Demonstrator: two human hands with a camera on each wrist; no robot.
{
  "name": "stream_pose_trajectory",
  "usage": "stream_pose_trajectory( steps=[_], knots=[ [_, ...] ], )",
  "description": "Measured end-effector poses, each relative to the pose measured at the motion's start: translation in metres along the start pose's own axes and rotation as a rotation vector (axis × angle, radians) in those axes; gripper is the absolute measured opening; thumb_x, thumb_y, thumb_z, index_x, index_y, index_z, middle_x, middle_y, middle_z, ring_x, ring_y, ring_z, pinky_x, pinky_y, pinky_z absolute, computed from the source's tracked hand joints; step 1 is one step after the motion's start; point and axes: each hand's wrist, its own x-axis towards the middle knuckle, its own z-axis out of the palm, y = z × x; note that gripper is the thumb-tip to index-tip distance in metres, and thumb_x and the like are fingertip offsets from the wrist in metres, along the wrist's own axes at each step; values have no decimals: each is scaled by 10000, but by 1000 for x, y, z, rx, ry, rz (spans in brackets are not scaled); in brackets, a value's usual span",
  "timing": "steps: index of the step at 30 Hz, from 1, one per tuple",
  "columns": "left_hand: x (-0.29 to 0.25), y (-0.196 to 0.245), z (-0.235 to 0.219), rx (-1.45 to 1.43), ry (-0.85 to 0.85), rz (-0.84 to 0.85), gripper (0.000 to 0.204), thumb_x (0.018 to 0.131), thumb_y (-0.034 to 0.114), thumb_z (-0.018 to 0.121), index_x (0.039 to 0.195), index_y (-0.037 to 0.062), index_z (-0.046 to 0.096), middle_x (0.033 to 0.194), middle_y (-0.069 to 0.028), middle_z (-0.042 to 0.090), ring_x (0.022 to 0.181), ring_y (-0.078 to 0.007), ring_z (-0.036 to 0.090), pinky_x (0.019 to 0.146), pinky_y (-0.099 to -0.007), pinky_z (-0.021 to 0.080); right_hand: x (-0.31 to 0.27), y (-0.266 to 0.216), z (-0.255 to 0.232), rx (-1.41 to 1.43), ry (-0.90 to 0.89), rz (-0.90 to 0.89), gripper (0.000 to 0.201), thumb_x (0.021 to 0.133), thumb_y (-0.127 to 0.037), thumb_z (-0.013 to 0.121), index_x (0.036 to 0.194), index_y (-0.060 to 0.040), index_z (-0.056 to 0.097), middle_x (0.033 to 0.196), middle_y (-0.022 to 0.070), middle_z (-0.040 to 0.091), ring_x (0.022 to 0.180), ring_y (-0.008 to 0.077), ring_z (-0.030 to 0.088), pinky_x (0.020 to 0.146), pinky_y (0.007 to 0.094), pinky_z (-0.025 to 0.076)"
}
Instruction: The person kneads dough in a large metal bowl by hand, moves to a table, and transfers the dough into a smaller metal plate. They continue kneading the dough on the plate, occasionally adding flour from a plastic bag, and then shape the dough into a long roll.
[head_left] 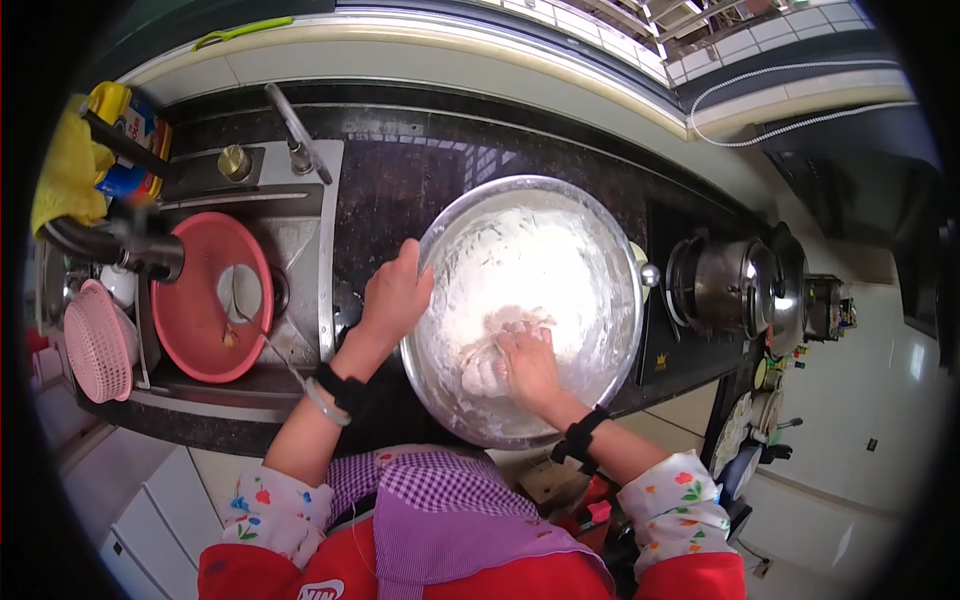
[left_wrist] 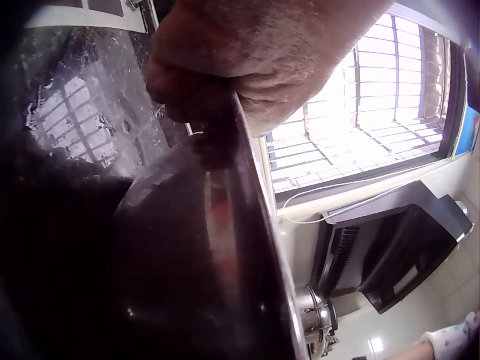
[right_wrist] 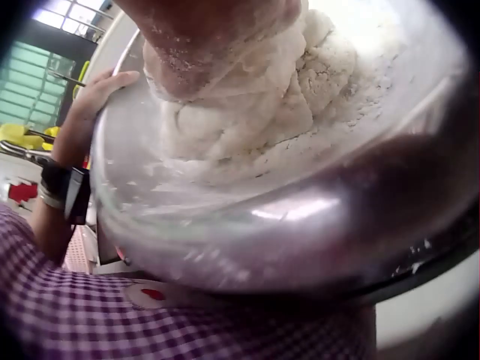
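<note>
A large metal bowl (head_left: 622, 300) holds loose white flour (head_left: 520, 260) and a lump of dough (head_left: 480, 372). My left hand (head_left: 397, 295) grips the bowl's left rim; in the left wrist view that hand (left_wrist: 240, 52) is curled over the rim (left_wrist: 262, 180), its fingers on the outer side. Flour-dusted, my right hand (head_left: 530, 365) is down inside the bowl with its fingers on the dough, near the side closest to me. In the right wrist view the right hand (right_wrist: 210, 45) presses into the dough (right_wrist: 232, 124), and its fingertips are hidden.
Left of the bowl is a sink with a red basin (head_left: 190, 330), a faucet (head_left: 298, 150) and a pink colander (head_left: 97, 345). A steel pot (head_left: 725, 285) stands on the stove to the right. A yellow cloth (head_left: 65, 175) hangs at the far left.
</note>
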Motion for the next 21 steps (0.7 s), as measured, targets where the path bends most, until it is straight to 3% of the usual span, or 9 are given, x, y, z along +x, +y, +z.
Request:
stream_pose_trajectory(
  steps=[2,4,7,13,16,18,20,21],
  knots=[
    [-4,1,0,-1,0,-1,233,835,161,573,886,15,399,692,-258,584,712,-458,576,613,-537,440,10,1,8,-19,-5,43,390,776,-222,585,1132,-63,562,1170,194,547,1147,372,475,967,551,296],
    [-2,1,-2,-44,-22,-36,234,834,150,579,881,16,394,662,-252,571,681,-455,572,579,-530,431,23,7,12,-66,192,-37,437,762,-253,593,1159,-75,550,1253,160,498,1198,336,432,968,545,289],
    [-1,4,-3,-83,-52,-64,224,829,112,581,884,8,391,638,-249,555,663,-454,567,550,-518,414,45,22,19,-134,204,-35,462,761,-243,591,1188,-77,531,1295,149,460,1223,313,405,967,517,293],
    [-2,-1,-3,-77,-28,26,225,822,105,578,901,-3,397,679,-274,561,715,-471,561,582,-531,419,120,38,11,-149,288,115,412,769,-256,589,1138,-80,540,1244,129,501,1170,286,438,974,504,288],
    [1,-9,5,-67,21,61,232,826,135,579,898,1,403,711,-275,574,728,-471,566,604,-533,435,134,39,3,-170,363,116,370,797,-248,572,1109,-52,540,1183,140,536,1082,317,489,951,494,329],
    [-1,-7,2,-62,9,19,236,828,152,578,888,4,405,733,-271,585,738,-473,569,624,-535,445,133,48,-4,228,227,264,328,856,-260,546,1088,-29,540,1105,170,569,1023,353,523,887,455,396],
    [-2,-10,5,-56,34,86,236,827,149,578,881,0,403,737,-274,586,756,-471,573,640,-538,444,112,68,-48,741,224,-43,304,899,-295,522,1013,-15,563,1086,210,574,982,365,544,822,416,440],
    [-3,-11,6,-58,36,88,236,827,149,578,881,0,403,737,-274,586,756,-471,573,640,-538,444,100,66,-73,686,276,-62,327,911,-328,521,925,-6,582,996,244,594,926,377,560,776,385,453]
  ],
)
